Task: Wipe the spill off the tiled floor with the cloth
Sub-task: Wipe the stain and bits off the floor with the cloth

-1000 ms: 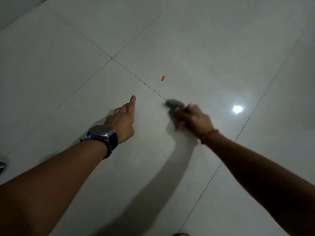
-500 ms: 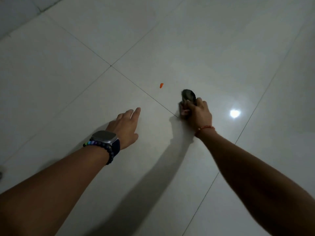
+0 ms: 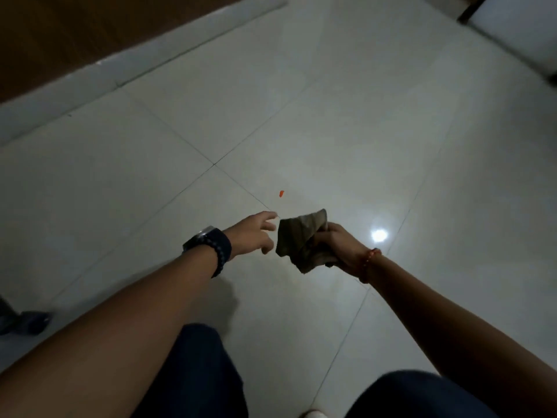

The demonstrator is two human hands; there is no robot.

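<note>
A crumpled olive-grey cloth [image 3: 300,238] hangs above the white tiled floor [image 3: 346,131], gripped by my right hand [image 3: 337,247], which wears a red bead bracelet. My left hand [image 3: 256,233], with a dark watch and bead bracelet on its wrist, is raised beside the cloth's left edge, fingers loosely spread and holding nothing. A small orange speck [image 3: 281,193] lies on the floor just beyond both hands, near a grout line. No wet patch is visible on the tiles.
A pale skirting and brown wall [image 3: 75,40] run along the upper left. A white furniture edge [image 3: 518,28] stands at the top right. My knees in dark trousers [image 3: 196,372] fill the bottom. A dark object [image 3: 27,322] lies at the left edge. A lamp reflection [image 3: 379,235] glints on the floor.
Both hands have lifted off the floor. The cloth, pressed on the tile before, now hangs unfolded in my right hand. The view has pulled back and up.
</note>
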